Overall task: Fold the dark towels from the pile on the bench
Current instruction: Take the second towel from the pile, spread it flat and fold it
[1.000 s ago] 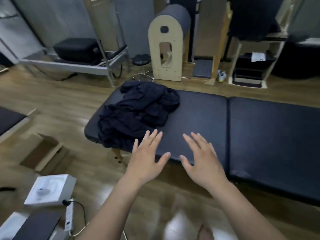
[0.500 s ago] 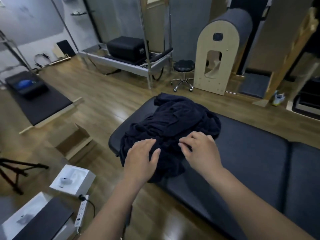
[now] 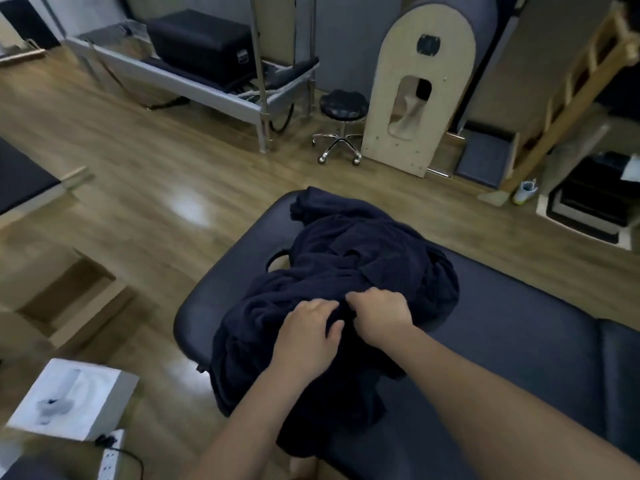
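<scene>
so both hands are right on top of the towel pile (image 3: 346, 271) at the near-left end of the bench (image 3: 519, 341), left hand (image 3: 308, 336) lying loose and flat, right hand (image 3: 379, 315) curled pinching a fold, rest of the heap stretching away from them.

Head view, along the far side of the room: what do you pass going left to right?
Black box on the metal frame → round black stool → arched wooden panel → wooden ladder → white shoe.
</scene>
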The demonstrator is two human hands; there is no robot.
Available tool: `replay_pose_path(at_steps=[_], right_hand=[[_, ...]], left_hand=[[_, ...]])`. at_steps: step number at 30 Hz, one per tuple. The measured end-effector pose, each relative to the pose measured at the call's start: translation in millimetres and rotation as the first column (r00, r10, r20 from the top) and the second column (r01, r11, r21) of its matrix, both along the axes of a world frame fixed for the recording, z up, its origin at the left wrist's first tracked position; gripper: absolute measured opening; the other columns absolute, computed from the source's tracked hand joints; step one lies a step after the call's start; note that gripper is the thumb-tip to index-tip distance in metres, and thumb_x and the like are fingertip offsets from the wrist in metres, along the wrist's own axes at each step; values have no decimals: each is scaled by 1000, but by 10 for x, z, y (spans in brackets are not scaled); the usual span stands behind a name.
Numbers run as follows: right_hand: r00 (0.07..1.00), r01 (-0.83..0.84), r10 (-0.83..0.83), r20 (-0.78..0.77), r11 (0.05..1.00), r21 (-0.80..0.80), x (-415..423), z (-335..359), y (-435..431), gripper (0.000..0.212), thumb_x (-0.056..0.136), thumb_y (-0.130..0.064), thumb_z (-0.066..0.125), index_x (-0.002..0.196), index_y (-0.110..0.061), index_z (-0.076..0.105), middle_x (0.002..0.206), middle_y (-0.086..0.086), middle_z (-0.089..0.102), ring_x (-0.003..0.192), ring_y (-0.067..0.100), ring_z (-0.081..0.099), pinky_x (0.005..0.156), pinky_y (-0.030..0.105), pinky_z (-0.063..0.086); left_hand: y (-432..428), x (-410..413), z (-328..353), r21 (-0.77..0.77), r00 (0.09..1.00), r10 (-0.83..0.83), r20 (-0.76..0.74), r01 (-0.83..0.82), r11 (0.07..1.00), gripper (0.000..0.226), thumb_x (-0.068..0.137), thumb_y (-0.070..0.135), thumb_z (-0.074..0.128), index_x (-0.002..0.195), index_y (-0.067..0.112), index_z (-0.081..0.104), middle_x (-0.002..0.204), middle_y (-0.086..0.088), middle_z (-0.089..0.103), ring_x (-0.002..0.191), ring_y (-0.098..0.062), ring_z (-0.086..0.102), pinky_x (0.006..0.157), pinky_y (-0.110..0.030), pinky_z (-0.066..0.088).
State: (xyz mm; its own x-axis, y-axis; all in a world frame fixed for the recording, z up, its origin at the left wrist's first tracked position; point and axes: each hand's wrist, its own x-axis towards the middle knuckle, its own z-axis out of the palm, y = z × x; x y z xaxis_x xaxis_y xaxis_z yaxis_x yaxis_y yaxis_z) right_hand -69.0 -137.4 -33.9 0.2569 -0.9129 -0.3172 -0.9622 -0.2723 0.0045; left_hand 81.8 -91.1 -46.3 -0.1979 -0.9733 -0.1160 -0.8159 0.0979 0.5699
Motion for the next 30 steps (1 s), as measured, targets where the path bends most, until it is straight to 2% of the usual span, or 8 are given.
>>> replay_pose_path(at_steps=[4, 10, 15, 19, 21, 23, 26, 30], right_hand=[[998, 51, -41, 53, 979, -199, -230, 486, -261, 16, 96, -37, 44, 88, -23, 42, 87, 3, 62, 83, 31, 62, 59, 34, 32], [943, 305, -328, 56, 786, -538, -1015, 1883, -401, 21, 97, -40, 35, 88, -22, 42, 97, 16, 68, 91, 38, 63, 63, 37, 34], [708, 581, -598, 375, 192, -791, -1906, 3201, -70, 32, 95, -34, 35, 96, -11, 57, 108, 30, 62, 99, 48, 58, 75, 45, 43], [547, 764, -290, 785, -209, -610, -2381, 4230, 159, 30, 98, -24, 35, 101, -4, 56, 116, 28, 59, 103, 38, 53, 77, 41, 32], [398, 913, 23, 917, -104, -393, -2416, 4276, 112, 29, 102, -25, 41, 117, -4, 55, 118, 18, 60, 105, 27, 55, 80, 32, 35], [256, 929, 115, 960, 247, -277, -2282, 4023, 7, 40, 91, -35, 60, 123, -14, 49, 113, 6, 63, 104, 20, 58, 81, 30, 46], [328, 737, 6, 945, 624, -260, -2143, 3742, 12, 75, 70, -44, 81, 131, -30, 40, 121, -4, 61, 110, 8, 61, 95, 25, 50], [377, 607, -50, 925, 768, -206, -2286, 3405, 288, 56, 74, -22, 85, 122, -29, 58, 110, -14, 70, 105, 1, 64, 92, 24, 52]], left_hand=[[-469, -146, 14, 53, 993, -116, -20, 117, 992, 57, 96, 42, 58, 147, 22, 43, 143, 4, 52, 133, -18, 46, 112, -35, 35], [-1262, -542, 511, -156, 990, -135, 31, 138, 978, 13, 92, 26, 60, 103, 23, 56, 99, 0, 67, 96, -29, 65, 68, -35, 44], [-1969, -760, 1712, -413, 993, 2, 118, 47, 909, 21, 92, 39, 61, 105, 25, 67, 104, -14, 71, 99, -41, 66, 76, -41, 50], [-2435, -1090, 3193, -703, 996, 24, -91, -81, 706, 28, 85, 12, 56, 109, 21, 68, 103, -22, 69, 97, -49, 63, 77, -48, 51], [-2425, -1440, 3826, -667, 934, -122, -336, -144, 731, 31, 85, 6, 50, 108, 14, 68, 106, -26, 68, 103, -48, 62, 80, -48, 49], [-2126, -1875, 4288, -670, 851, -325, -413, -42, 741, 30, 83, 14, 48, 101, 10, 71, 105, -27, 70, 107, -44, 64, 82, -44, 49], [-1509, -2364, 4679, -768, 802, -530, -275, 148, 623, 24, 74, 20, 46, 81, 20, 69, 85, -15, 71, 96, -36, 69, 80, -43, 55], [-850, -2775, 5117, -867, 797, -570, -200, 127, 481, 28, 73, 12, 46, 72, 38, 58, 88, -4, 71, 90, -31, 67, 78, -40, 56]])
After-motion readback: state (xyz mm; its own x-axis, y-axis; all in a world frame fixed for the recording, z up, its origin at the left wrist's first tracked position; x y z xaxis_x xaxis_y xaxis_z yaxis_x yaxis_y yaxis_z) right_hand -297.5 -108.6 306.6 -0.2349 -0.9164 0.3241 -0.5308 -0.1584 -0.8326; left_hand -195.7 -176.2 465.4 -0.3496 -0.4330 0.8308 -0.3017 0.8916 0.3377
